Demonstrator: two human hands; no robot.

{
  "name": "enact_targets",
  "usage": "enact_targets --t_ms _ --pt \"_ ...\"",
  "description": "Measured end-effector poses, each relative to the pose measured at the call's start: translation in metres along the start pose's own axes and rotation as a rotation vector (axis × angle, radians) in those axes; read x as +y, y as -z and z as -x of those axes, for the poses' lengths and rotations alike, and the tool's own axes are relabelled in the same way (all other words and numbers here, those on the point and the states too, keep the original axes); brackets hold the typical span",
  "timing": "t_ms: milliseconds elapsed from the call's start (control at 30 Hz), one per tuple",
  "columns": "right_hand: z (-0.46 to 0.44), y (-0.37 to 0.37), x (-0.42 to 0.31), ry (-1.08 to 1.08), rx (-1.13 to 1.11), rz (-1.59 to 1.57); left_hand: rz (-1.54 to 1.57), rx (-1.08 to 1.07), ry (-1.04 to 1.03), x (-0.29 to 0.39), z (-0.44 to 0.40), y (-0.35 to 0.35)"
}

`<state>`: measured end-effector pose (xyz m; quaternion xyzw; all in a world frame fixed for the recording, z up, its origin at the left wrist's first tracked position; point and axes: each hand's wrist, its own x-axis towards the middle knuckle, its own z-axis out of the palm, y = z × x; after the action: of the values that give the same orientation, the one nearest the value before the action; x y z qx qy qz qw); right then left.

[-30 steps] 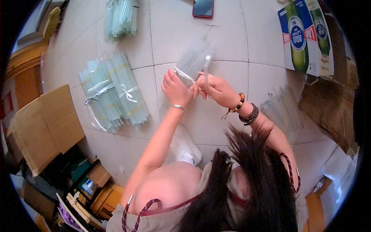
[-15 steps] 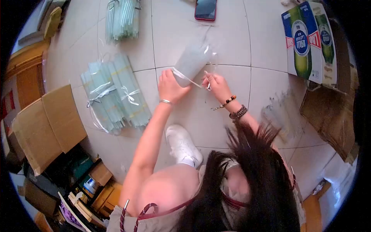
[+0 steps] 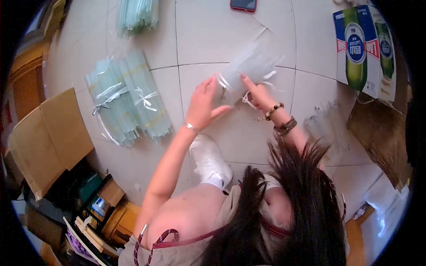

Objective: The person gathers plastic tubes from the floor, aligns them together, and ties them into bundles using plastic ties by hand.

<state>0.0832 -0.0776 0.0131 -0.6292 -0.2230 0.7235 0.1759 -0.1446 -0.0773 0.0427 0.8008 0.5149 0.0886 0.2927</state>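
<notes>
A bundle of pale translucent tubes (image 3: 248, 66), blurred by motion, lies on the tiled floor between my hands. White ribbon goes round its near part. My left hand (image 3: 204, 104) is beside the bundle's left side, open, with thumb and fingers apart. My right hand (image 3: 261, 95) is at its right side, index finger stretched onto the tubes and the other fingers curled. From those curled fingers hangs a pale loop, seemingly white ribbon (image 3: 247, 101); blur hides its detail. Two tied tube bundles (image 3: 126, 99) with white bows lie to the left.
Another tube bundle (image 3: 138, 15) lies at the top left, and a phone (image 3: 243, 4) at the top edge. Loose clear strips (image 3: 328, 126) are on the right, near a beer carton (image 3: 357, 53). An open cardboard box (image 3: 53, 137) stands at the left. My white shoe (image 3: 208, 159) is below my hands.
My left hand has let go of the bundle and its fingers have spread. My right hand has moved onto the bundle's right side. The ribbon stretched between bundle and right hand no longer looks taut.
</notes>
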Motion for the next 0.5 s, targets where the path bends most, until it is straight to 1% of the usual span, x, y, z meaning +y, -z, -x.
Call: enact_targets --t_ms 33,100,167,233,300,333,367,467,500 --pt "-0.007 0.006 0.0 -0.067 -0.021 0.017 0.058 0.023 0.002 -0.009 0.008 0.004" --pt "-0.008 0.005 -0.003 -0.067 0.004 0.043 0.026 0.075 0.153 -0.013 0.034 0.022" --pt "-0.012 0.005 0.004 -0.057 -0.007 0.019 0.042 0.099 0.307 -0.034 0.087 0.021" --pt "-0.012 0.001 0.008 0.013 -0.001 -0.052 -0.007 0.015 0.474 -0.021 0.107 0.028" --pt "-0.011 -0.001 0.008 0.051 -0.006 -0.077 0.3 0.134 0.769 -0.047 0.146 -0.005" --pt "-0.008 0.0 0.005 0.054 -0.014 -0.065 0.458 0.196 0.912 -0.047 0.149 -0.011" --pt "-0.007 0.001 0.004 0.057 -0.022 -0.053 0.992 0.354 1.11 -0.044 0.154 -0.018" --pt "-0.017 0.005 0.014 -0.022 0.006 0.033 1.448 0.659 0.944 -0.044 0.147 -0.035" --pt "-0.021 0.005 0.017 -0.012 0.015 0.035 1.456 0.683 0.942 -0.039 0.144 -0.043"
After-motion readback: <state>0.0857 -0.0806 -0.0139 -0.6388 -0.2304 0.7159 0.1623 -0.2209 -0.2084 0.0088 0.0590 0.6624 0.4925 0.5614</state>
